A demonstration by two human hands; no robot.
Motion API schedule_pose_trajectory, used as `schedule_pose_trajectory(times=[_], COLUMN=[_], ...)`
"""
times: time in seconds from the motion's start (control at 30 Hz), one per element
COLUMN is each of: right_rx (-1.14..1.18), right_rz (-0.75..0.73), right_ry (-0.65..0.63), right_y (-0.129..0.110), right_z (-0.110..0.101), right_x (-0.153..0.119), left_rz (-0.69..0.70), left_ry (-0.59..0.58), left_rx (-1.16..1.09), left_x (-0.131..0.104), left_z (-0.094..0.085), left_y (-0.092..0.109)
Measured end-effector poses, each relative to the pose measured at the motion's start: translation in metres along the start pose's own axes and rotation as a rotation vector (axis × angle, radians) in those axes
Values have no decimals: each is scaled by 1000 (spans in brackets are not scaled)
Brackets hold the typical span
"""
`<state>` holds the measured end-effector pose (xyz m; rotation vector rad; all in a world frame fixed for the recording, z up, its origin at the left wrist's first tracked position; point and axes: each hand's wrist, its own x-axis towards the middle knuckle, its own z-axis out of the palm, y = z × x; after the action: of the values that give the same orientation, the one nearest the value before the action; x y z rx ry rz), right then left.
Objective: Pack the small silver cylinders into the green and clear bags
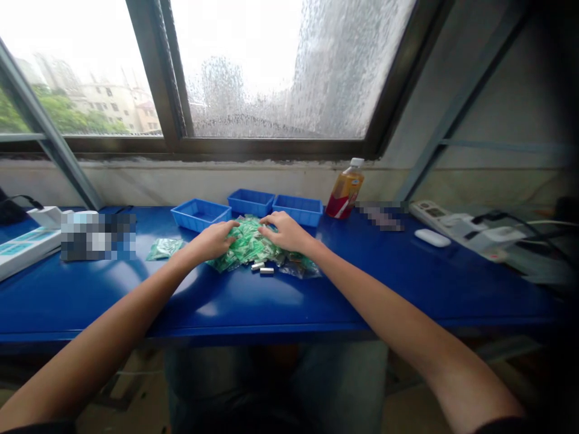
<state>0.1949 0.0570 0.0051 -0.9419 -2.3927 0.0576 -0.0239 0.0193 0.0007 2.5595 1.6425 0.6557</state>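
Note:
A heap of small green plastic packets lies on the blue table. My left hand rests against the heap's left side, its fingers apart. On the right side, my right hand touches the packets with its fingers spread. No separate item shows in either hand. Two small silvery pieces lie just in front of the heap. Clear plastic bags are beneath and beside my right wrist. A separate flat green packet lies to the left of my left hand.
Three blue trays stand behind the heap. A bottle is at the back right. Power strips with cables and a white case lie right; another strip lies left. The table's front edge is nearest me.

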Motion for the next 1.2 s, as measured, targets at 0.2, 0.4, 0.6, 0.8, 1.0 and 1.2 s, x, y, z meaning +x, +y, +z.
schedule_pose_trajectory(times=[0.2,0.4,0.6,0.8,1.0,1.2], right_rx=[30,227,997,873,264,409], right_rz=[-56,89,478,362,-56,158], right_ry=[94,100,50,322,404,378], right_y=[-24,-54,-57,-46,-50,-55], right_z=[-4,-6,-7,-11,-15,-10], right_x=[-5,-9,0,-1,-9,-6], left_rz=[-169,-106,156,189,-145,-62], left_ry=[52,408,567,337,238,522], left_rx=[-77,-153,-321,-391,-1020,-658], left_x=[-1,0,-8,-10,-6,-7], left_z=[-4,-15,-13,-12,-18,-13], left_y=[0,12,44,49,42,41])
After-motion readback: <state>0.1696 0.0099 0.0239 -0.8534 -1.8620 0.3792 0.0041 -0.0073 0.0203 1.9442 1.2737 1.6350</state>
